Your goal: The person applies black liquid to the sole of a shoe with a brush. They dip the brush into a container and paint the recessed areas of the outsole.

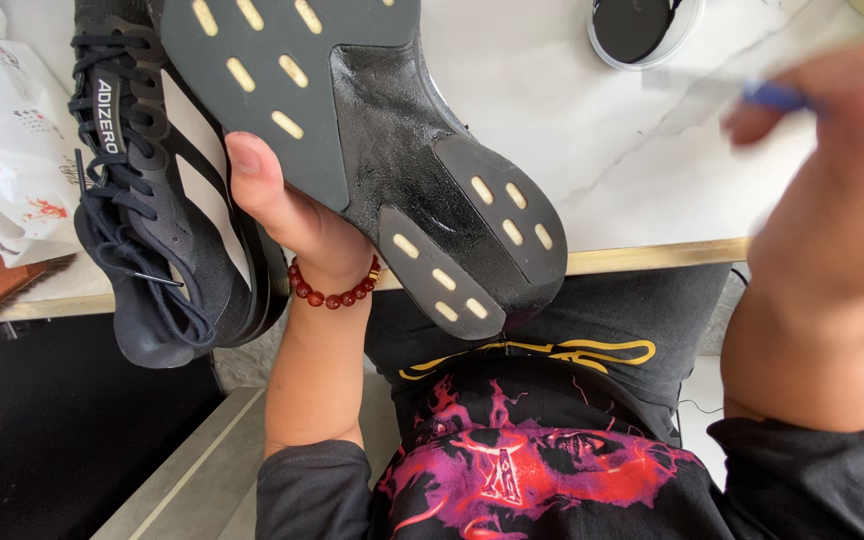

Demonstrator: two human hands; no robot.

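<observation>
I see my left hand (282, 200) clamped on the black rubber shoe sole (372, 140), held upturned over the marble table (632, 150). My blurred right hand (832, 190) seemingly pinches a blue-handled brush (777, 97); next, steady strokes over the glossy midsole.

The left hand (287, 205) grips a black shoe (372, 130) from beneath, sole turned up toward the camera; the sole is dark with small pale oval studs, and its middle part looks glossy and wet. A red bead bracelet (335, 290) circles that wrist. A second black shoe (167, 215) with white stripes and black laces lies on its side at the near edge of the white marble tabletop (632, 150), just beside the held one. The right hand (842, 190), blurred, pinches a thin blue-handled tool (777, 97) above the tabletop. A round container of black liquid (642, 28) stands near the far edge.
</observation>
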